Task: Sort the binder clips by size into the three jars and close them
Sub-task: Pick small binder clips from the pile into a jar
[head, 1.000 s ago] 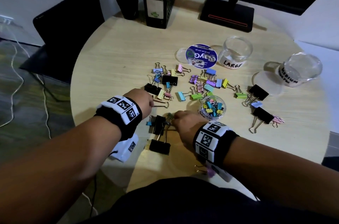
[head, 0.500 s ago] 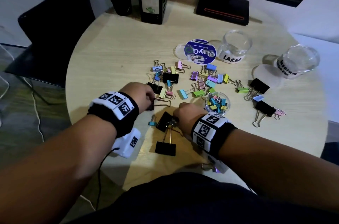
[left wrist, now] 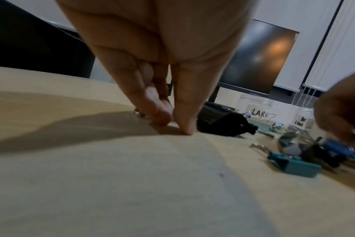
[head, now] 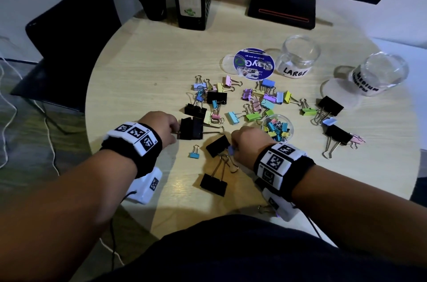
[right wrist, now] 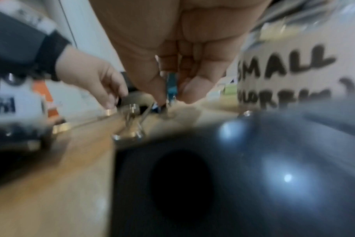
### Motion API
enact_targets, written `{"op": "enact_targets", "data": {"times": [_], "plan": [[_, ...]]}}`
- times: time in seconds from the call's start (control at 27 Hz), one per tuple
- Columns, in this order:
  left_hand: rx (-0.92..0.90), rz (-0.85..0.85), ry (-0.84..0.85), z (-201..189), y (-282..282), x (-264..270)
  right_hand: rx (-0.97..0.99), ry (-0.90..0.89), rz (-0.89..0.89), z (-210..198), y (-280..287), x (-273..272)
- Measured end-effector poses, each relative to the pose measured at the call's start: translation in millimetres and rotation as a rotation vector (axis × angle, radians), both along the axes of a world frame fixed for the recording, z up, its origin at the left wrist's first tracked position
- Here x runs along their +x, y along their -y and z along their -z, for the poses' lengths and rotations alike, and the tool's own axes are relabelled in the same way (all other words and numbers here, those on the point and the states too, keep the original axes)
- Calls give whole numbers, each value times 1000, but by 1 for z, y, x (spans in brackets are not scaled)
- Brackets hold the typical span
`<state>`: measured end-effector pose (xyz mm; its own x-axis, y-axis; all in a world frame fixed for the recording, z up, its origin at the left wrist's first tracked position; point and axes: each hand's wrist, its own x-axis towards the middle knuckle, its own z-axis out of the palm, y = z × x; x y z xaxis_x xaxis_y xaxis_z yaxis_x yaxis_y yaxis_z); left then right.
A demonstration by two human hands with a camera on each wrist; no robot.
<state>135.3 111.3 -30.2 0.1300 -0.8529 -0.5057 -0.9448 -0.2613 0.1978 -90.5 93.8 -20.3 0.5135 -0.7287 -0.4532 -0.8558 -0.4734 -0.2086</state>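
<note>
Jars first, being the biggest things here: the LARGE jar (head: 298,57) stands open at the far right of the surface (head: 143,69), the MEDIUM jar (head: 379,76) farther right and tilted, and the small jar (head: 277,128), already holding coloured clips, sits just beside the right hand (head: 248,143). They look like clear, light plastic, likely to slide if knocked, so I would steady them by the wall.

The big black clips are stiff sprung steel with slick bodies; the wire handles are the natural place to take hold. The left hand (head: 161,127) does just that, its fingers (left wrist: 160,112) pressed together, pinching the wire handle of a large black clip (head: 191,128) at the near left of the pile. The right hand's fingers (right wrist: 158,89) pinch a small blue clip (head: 231,149), light and easy to fumble, beside another black clip (head: 218,145).

Compared with half a second ago, the left hand's clip now lies squarer and more exposed, and the blue clip now shows at the right fingertips; another small blue clip (head: 194,154) lies where it was.
</note>
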Motion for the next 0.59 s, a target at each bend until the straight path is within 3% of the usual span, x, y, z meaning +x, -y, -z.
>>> {"op": "enact_targets", "data": {"times": [0.19,0.3,0.41,0.59], "plan": [[-197,12,-44,0,-9,-20,-132,257,201,-24,3,-25],[-84,101,-52,-5,-18,-38,-148,362,402,-37,8,-47],[-16,182,9,-6,-21,-50,-206,361,513,-38,18,-70],[-9,179,50,-6,-18,-59,-201,306,610,-26,30,-88]]}}
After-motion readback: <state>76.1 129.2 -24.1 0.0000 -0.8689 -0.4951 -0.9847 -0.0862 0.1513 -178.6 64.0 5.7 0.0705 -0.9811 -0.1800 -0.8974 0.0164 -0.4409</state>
